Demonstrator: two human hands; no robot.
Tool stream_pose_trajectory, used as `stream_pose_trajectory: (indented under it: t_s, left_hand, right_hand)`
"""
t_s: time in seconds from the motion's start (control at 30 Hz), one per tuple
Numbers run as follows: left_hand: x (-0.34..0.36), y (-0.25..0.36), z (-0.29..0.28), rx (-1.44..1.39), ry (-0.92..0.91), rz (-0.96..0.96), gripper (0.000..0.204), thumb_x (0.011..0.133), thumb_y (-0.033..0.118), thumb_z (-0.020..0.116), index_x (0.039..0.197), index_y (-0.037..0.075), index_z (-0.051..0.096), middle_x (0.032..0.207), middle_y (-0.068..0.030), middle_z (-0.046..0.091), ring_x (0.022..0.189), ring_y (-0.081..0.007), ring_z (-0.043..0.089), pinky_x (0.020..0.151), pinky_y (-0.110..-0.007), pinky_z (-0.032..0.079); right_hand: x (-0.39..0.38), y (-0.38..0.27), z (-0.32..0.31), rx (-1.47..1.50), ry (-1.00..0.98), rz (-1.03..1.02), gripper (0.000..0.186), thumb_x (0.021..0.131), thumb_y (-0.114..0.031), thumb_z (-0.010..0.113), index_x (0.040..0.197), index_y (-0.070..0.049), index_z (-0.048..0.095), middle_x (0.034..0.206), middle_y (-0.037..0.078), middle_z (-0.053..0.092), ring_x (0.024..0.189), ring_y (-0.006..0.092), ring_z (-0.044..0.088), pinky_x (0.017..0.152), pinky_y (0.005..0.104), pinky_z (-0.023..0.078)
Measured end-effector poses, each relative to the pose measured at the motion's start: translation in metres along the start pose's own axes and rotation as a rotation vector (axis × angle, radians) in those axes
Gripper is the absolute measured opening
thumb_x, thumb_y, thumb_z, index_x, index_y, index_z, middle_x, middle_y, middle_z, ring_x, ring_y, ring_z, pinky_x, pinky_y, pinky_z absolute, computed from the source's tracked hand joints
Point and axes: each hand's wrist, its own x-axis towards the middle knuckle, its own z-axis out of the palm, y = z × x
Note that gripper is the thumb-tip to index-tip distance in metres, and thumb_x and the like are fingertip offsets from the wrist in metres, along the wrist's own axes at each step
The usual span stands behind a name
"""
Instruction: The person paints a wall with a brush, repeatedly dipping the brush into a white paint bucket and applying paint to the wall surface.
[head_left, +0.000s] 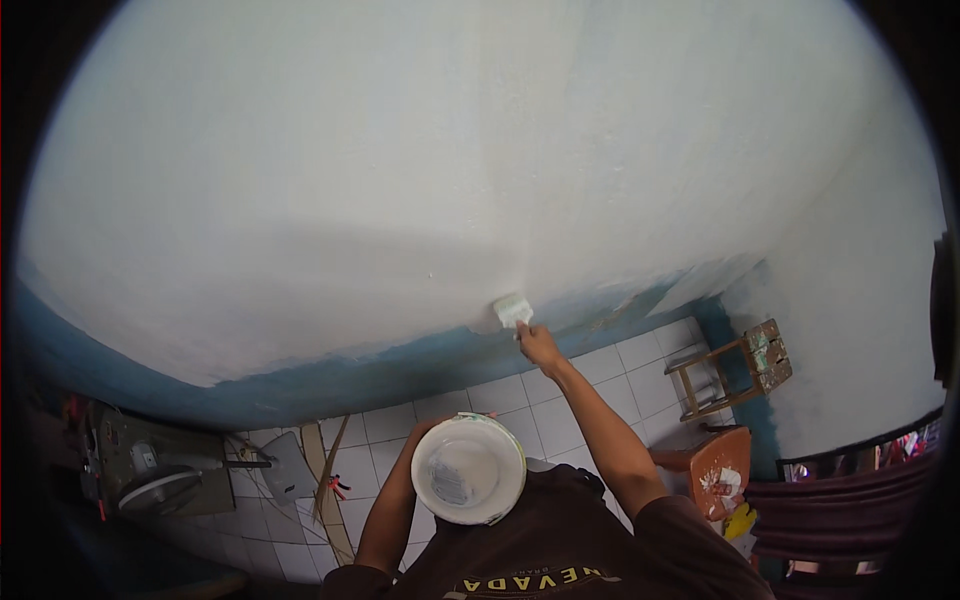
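Note:
My right hand (540,347) is closed round the handle of a wide paintbrush (513,310), its arm stretched forward. The brush's pale bristles rest against the wall (400,170), close to where whitish paint meets a blue lower band (400,372). A round white paint bucket (519,470) is held near my chest, its mouth facing up. Pale paint lies inside, with a grey ridged patch (452,480) at the left that I cannot identify. My left hand (424,428) supports the bucket at its far left side; most of its fingers are hidden behind the bucket.
At the right stand a paint-spattered wooden stool (768,355) and an orange-brown chair (735,450) with things on its seat. A dark red curtain (850,515) hangs beyond. On the left, a round-based stand (160,490) and wooden strips (325,470) lie over white floor tiles (385,425).

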Motion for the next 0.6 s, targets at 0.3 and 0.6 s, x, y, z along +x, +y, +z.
stream_pose_trajectory:
  t_s: [0.3,0.6]
  left_hand:
    - [0.005,-0.022,-0.023,-0.266,-0.015,-0.231,0.034,0.095,0.01,0.064,0.125,-0.004,0.069,0.125,-0.0117,0.071,0.1,-0.0162,0.072,0.086,-0.034,0.059]
    - [0.0,0.0,0.011,-0.144,0.187,-0.195,0.032,0.094,0.01,0.066,0.123,-0.003,0.07,0.124,-0.0112,0.072,0.099,-0.0178,0.073,0.084,-0.034,0.06]
  right_hand:
    - [-0.054,-0.223,-0.047,0.436,-0.168,-0.022,0.04,0.108,-0.036,0.048,0.08,-0.009,0.054,0.055,-0.006,0.037,0.047,0.0053,0.034,0.043,0.0236,0.028]
    - [-0.002,-0.163,-0.008,0.052,0.27,-0.515,0.056,0.109,-0.042,0.044,0.082,0.005,0.06,0.062,0.021,0.054,0.055,0.0296,0.052,0.058,0.044,0.043]
